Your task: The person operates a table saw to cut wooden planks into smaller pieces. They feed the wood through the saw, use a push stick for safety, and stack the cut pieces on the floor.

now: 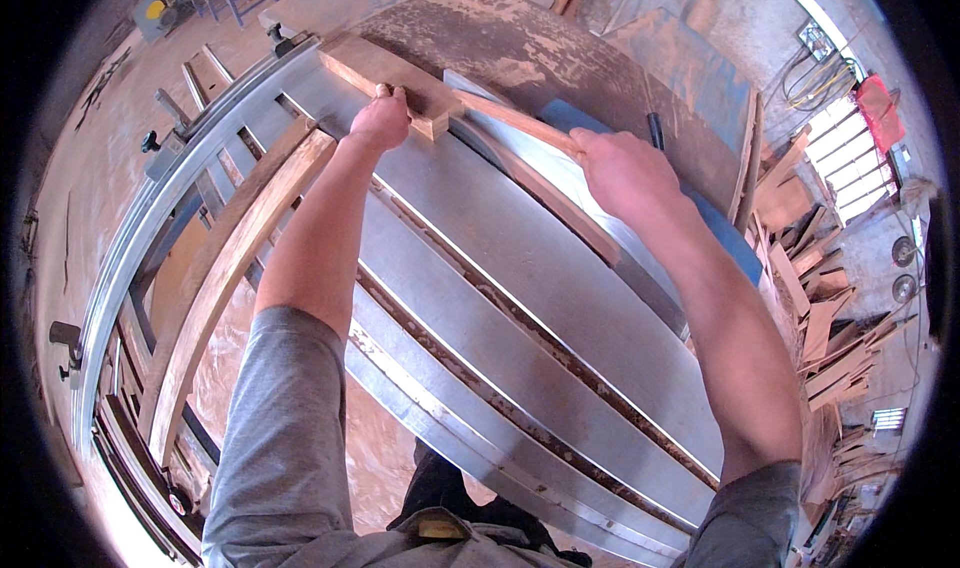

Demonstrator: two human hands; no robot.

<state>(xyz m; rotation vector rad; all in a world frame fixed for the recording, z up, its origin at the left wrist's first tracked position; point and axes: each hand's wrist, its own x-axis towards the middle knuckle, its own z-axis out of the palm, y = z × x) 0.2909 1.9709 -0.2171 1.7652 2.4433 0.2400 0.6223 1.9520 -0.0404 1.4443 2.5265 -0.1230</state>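
One wooden board (388, 71) was gripped by the left hand (381, 122), one wooden stick (520, 124) by the right hand (628, 174); wood offcuts (822, 330) were heaped at right.

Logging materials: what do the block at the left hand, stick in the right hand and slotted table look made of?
Block: looks like wood, probably unvarnished; light brown, matt faces.
Stick: likely wood too, orange-brown; any coating can't be told.
Slotted table: metal by its grey sheen, probably bare, with brown, rust-like strips between the smooth plates; which metal is unclear.
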